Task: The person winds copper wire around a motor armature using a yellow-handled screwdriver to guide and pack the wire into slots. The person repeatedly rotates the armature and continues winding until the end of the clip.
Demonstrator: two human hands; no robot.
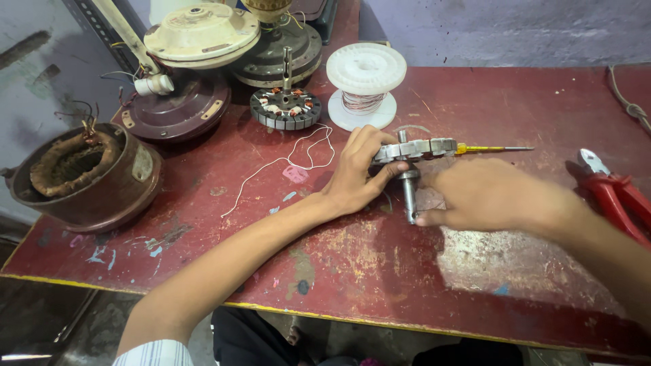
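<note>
My left hand grips the rim of a bare metal fan stator, a slotted steel ring on a shaft, held on edge over the red table. The steel shaft points down toward me. My right hand rests against the stator's right side, a fingertip touching the shaft's lower end. A yellow-handled screwdriver sticks out to the right from behind the stator; whether my right hand holds it is hidden.
A wound stator and a white spool of copper wire stand behind. A thin white wire loops on the table. Fan motor housings are stacked at back left, a brown motor shell at left, red pliers at right.
</note>
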